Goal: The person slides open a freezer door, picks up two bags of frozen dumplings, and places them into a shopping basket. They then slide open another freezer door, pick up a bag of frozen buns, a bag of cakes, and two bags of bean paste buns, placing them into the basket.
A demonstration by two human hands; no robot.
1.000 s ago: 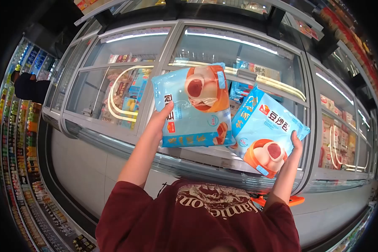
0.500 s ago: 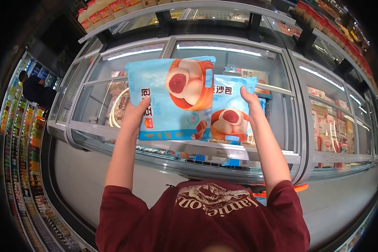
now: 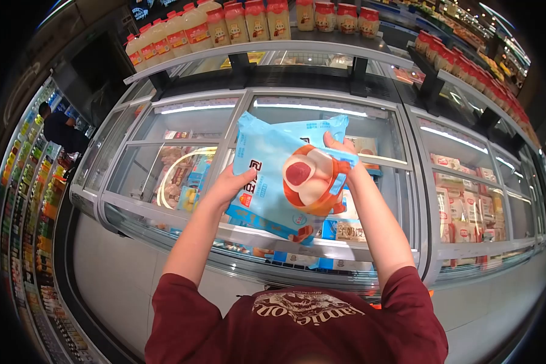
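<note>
Two light-blue bags of frozen buns are held up over the chest freezer (image 3: 249, 91). The front bag (image 3: 270, 176) shows round white buns with a red filling in an orange-brown bowl, and it tilts to the right. Closed on its left edge is my left hand (image 3: 225, 187), thumb on the printed face. Behind it and mostly covered, the second bag (image 3: 326, 126) shows its upper part and right side. My right hand (image 3: 343, 151) grips that rear bag at its right edge, near the front bag's right side.
More packages (image 3: 349, 230) lie inside the freezer below the bags. Bottles with red labels (image 3: 194, 27) and red-lidded jars (image 3: 346, 19) line the shelf above. Another freezer (image 3: 467, 200) stands at the right. At the far left, a person (image 3: 64, 130) is by the drink shelves (image 3: 27, 182).
The two bags have come together, with the front bag moved right and tilted over the rear one. Both hands are closer together. The view has tipped up, showing more of the upper shelf.
</note>
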